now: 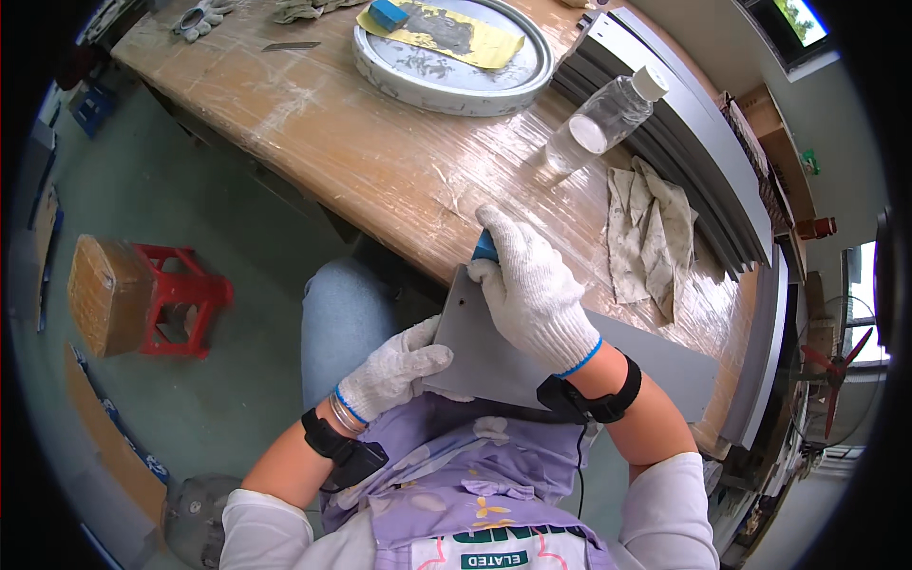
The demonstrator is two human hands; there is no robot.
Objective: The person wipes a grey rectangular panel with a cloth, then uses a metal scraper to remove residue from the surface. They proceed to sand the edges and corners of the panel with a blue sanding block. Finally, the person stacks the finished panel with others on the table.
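A flat grey panel [655, 359] lies across my lap, its right part reaching over the table's near edge. My left hand [391, 370], in a white knit glove, grips its left edge, thumb on top and fingers underneath. At the panel's upper left corner my right hand [532, 294], gloved the same way, is closed around a small blue block [485, 246]. Most of that block is hidden by the fingers, so its exact kind does not show. A small dark hole or spot marks the panel just below it.
On the plastic-covered table [275, 104] stand a round grey-smeared lid [446, 95] with a yellow sheet [489, 46] and another blue block [388, 14], a clear bottle [608, 119], a crumpled rag [651, 233] and stacked grey panels [684, 114]. A red stool [185, 299] is at left.
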